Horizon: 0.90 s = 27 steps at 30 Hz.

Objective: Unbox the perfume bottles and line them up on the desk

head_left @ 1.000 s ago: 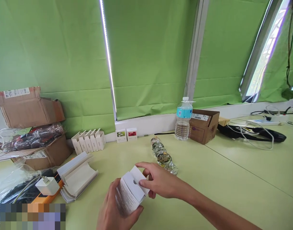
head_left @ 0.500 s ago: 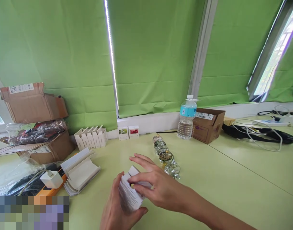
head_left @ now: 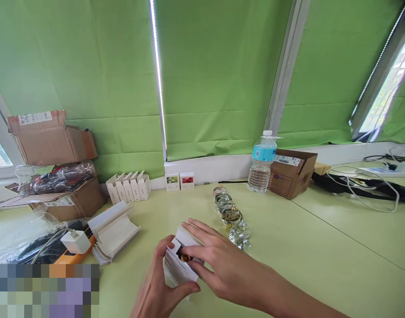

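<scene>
Green fabric blinds point(head_left: 222, 79) hang behind a smooth, pale green counter point(head_left: 305, 238) in the head view. White box point(head_left: 181, 271), thin-walled card with fine print along one side, is held tilted above the near edge; its end is open and a flap point(head_left: 186, 235) stands up. Left hand point(head_left: 158, 276) grips the box between thumb and fingers. Right hand point(head_left: 224, 267) has its fingertips on a glossy amber-gold piece point(head_left: 185, 258) in the opening; whether they pinch it cannot be told. Compared with half a second earlier, when only a small yellow spot showed at the fingertips, more of the piece and the dark opening are visible. Beyond lies a row of clear, glittering objects point(head_left: 231, 215), with a ribbed plastic bottle point(head_left: 258, 176) beside a brown carton point(head_left: 290, 179). At left are folded white card blanks point(head_left: 116, 236) and upright small boxes point(head_left: 131, 190). Right hand hides part of the white box; a pixelated patch covers the lower left corner.
</scene>
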Tool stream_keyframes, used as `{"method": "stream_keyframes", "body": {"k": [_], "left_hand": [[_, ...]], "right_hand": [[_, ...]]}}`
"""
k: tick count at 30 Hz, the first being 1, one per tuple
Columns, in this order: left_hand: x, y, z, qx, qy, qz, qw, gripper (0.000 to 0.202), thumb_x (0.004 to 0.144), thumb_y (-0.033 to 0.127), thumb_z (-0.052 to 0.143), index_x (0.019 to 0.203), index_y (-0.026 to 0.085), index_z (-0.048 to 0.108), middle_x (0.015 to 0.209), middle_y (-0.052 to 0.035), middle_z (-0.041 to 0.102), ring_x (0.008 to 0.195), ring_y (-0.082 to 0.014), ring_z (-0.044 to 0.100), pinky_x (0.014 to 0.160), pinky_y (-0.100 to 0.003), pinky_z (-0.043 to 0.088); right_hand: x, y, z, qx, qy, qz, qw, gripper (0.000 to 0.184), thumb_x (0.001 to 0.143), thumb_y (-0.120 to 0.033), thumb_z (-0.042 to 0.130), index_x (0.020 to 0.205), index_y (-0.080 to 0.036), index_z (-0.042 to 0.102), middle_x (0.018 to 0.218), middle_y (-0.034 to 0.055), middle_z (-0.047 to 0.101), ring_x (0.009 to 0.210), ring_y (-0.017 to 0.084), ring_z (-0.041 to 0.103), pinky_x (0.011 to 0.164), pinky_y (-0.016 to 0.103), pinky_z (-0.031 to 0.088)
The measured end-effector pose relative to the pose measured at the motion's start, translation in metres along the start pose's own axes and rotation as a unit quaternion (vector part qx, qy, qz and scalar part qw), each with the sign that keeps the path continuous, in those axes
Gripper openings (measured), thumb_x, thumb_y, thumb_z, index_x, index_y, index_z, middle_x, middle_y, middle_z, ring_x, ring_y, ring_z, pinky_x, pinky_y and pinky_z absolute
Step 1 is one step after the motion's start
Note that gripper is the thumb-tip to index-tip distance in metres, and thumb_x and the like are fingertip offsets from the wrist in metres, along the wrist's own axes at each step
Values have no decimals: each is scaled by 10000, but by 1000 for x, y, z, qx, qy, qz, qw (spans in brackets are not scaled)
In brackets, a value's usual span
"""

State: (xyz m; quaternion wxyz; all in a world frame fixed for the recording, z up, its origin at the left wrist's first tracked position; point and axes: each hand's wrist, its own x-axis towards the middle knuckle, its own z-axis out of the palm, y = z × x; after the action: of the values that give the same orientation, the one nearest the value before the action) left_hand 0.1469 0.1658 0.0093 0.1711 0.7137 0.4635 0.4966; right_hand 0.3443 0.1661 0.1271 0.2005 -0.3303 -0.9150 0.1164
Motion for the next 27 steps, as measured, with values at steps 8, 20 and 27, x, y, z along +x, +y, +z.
{"method": "stream_keyframes", "body": {"k": [8,20,27], "left_hand": [[23,35,-34,38,-126,50,990,319,777,357,689,1079,301,605,1104,-31,601,1025,-178,596,866,-262,489],[22,40,-38,55,-103,-8,993,256,678,336,762,841,234,594,829,9,588,729,-143,563,686,-238,466],[29,49,-54,53,-177,-21,983,174,776,391,662,888,259,648,929,-27,595,815,-154,586,744,-250,485]], "right_hand": [[-4,0,-4,27,4,57,998,233,912,-368,523,988,-262,716,1325,58,557,1323,217,388,1055,340,338],[-7,13,-21,39,-26,57,997,185,871,-353,585,840,-206,692,1313,75,560,1301,205,412,1031,325,356],[-4,10,-25,44,15,55,997,230,883,-403,568,886,-226,713,1305,56,552,1283,202,414,1033,329,355]]}}
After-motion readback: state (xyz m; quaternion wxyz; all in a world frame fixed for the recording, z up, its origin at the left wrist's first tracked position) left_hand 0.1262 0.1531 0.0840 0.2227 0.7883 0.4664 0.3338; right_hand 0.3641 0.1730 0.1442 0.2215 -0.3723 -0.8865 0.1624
